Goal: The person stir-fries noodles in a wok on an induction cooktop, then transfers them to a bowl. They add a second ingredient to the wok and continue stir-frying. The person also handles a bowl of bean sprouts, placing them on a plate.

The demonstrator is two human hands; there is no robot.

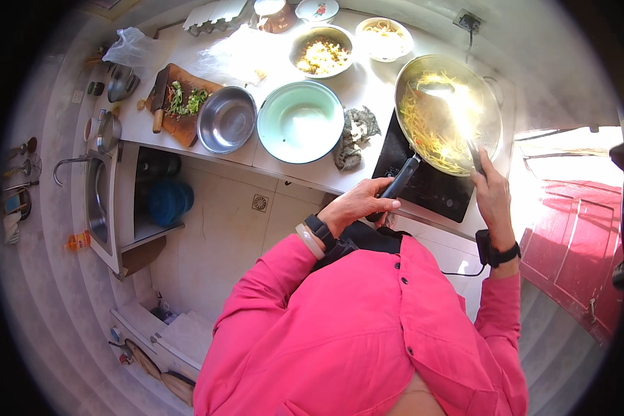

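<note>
My left hand grips the black handle of a frying pan. The pan sits on a black induction cooker and holds yellow shredded vegetables with a few red bits. In my right hand is the dark handle of a metal spatula or ladle, its head resting among the shreds at the pan's far side. Strong glare and haze hide part of the pan. Just left of the cooker lies a crumpled grey cloth.
A mint enamel basin and a steel bowl stand along the counter's front. Behind are two bowls of food. A cleaver lies on the cutting board with chopped greens. A sink is at left, a red door at right.
</note>
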